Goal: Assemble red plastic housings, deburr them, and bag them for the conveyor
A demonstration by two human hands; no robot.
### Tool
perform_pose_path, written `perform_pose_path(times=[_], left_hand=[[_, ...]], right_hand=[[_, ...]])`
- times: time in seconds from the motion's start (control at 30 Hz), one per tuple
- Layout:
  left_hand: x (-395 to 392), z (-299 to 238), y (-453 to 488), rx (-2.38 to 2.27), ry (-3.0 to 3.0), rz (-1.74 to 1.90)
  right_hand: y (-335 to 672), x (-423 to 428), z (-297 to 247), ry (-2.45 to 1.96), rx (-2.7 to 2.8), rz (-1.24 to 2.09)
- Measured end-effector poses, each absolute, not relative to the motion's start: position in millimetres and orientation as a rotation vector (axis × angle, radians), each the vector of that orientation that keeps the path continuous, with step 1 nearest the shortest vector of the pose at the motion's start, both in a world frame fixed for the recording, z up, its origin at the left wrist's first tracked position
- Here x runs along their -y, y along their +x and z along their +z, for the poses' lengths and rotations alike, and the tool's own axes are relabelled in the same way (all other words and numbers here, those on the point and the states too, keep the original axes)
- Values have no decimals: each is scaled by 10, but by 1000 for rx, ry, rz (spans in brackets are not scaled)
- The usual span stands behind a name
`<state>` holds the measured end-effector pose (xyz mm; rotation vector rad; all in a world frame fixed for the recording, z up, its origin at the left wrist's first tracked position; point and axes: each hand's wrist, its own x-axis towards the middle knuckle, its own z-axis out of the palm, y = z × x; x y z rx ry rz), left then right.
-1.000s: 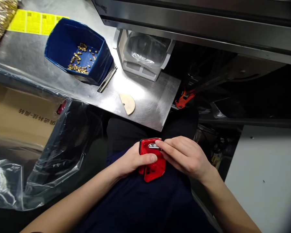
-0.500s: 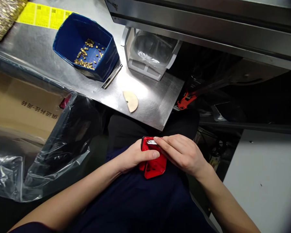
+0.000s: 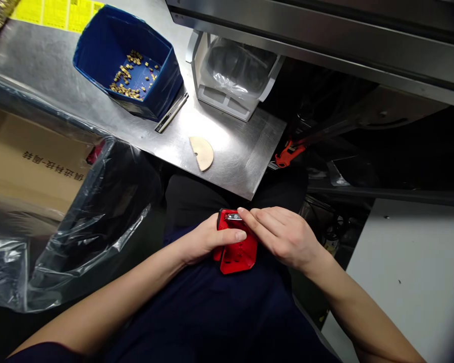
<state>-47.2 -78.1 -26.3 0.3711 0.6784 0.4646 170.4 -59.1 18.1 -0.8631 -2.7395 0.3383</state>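
Our left hand (image 3: 202, 242) grips the red housing (image 3: 239, 256), thumb across its inside, over our lap (image 3: 212, 307); our right hand (image 3: 291, 237) pinches what looks like a silver clipper (image 3: 233, 217) — too small and partly covered to be sure. From the head view, we see its tip has shifted toward the housing's far-left corner — so the work, we judge, now centres there. Beyond, on the bench (image 3: 242, 161), lie a tan half-disc (image 3: 205, 153) and, farther left, a blue bin (image 3: 166, 88) of brass pieces (image 3: 125, 91).
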Motion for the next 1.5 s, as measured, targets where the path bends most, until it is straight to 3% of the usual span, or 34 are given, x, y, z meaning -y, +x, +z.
perform_pose_path(times=[0.13,0.43,0.63,0.73,0.9,1.03,1.3,1.5], left_hand=[[798,-288,-477,-642,320,466],[825,-316,-511,-639,237,449],[893,-429,-575,-571,65,578],[879,-479,-619,-477,-32,633],[811,-522,-664,-467,-42,711],[769,-563,-664,-508,-76,735],[661,-516,-592,-699,-133,728],[606,-365,-651,-808,211,783]], right_hand=[[1815,522,109,-893,2541,536],[1673,187,-603,-1745,1966,777],[1329,-126,-893,-2003,2139,631],[1311,-180,-865,-2064,2206,712],[1474,78,-730,-1911,1806,993],[1528,437,-549,-1781,1621,953],[1366,751,-57,-1197,2290,873],[1480,628,-198,-1199,1438,1435]])
